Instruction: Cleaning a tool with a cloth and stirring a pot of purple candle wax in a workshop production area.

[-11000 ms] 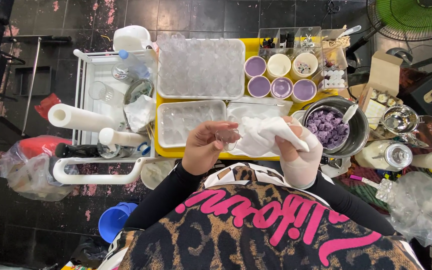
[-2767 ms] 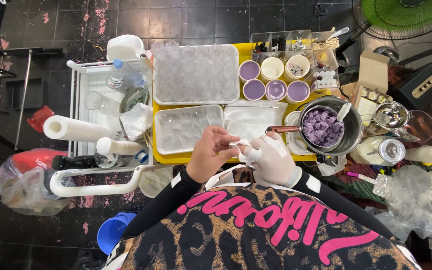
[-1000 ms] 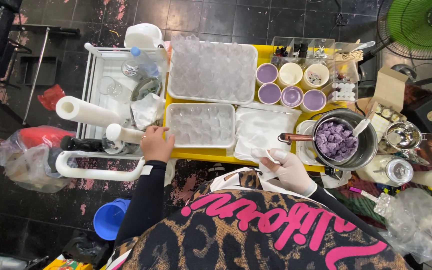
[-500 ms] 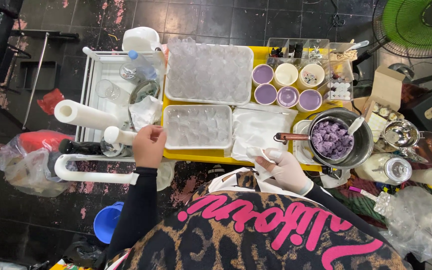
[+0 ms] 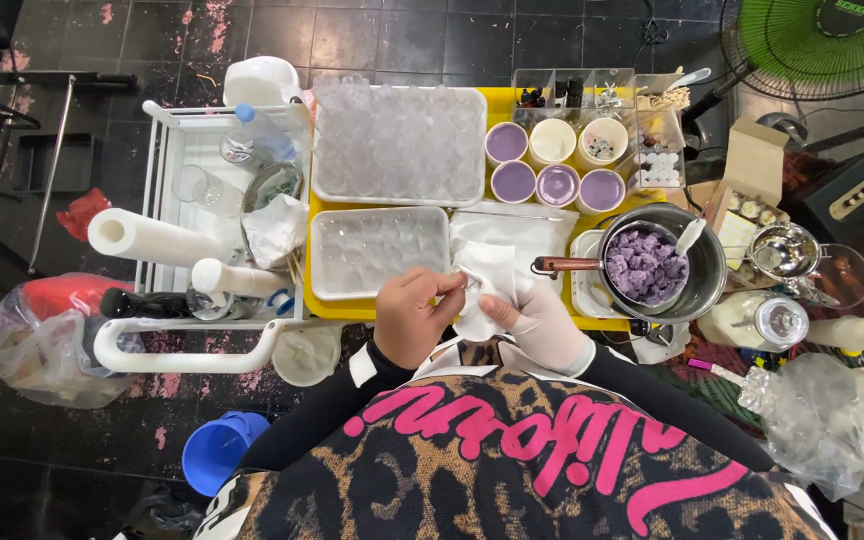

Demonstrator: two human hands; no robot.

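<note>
Right, yellow tabletop [image 5: 552, 100] crowded. Big clear plastic tray of small cups [image 5: 399, 143] at far side, second clear tray [image 5: 380, 250] nearer, its cups looking unfilled. Steel pot of purple mash [image 5: 649, 266] at right, looks untouched by hands. Six round tubs [image 5: 557, 165], some purple. Both hands at near table edge: bare left hand [image 5: 410, 318] pinching thin white glove [image 5: 487, 285], gloved right hand [image 5: 539, 325] gripping same. Gloving seems half done; filling probably not begun.
</note>
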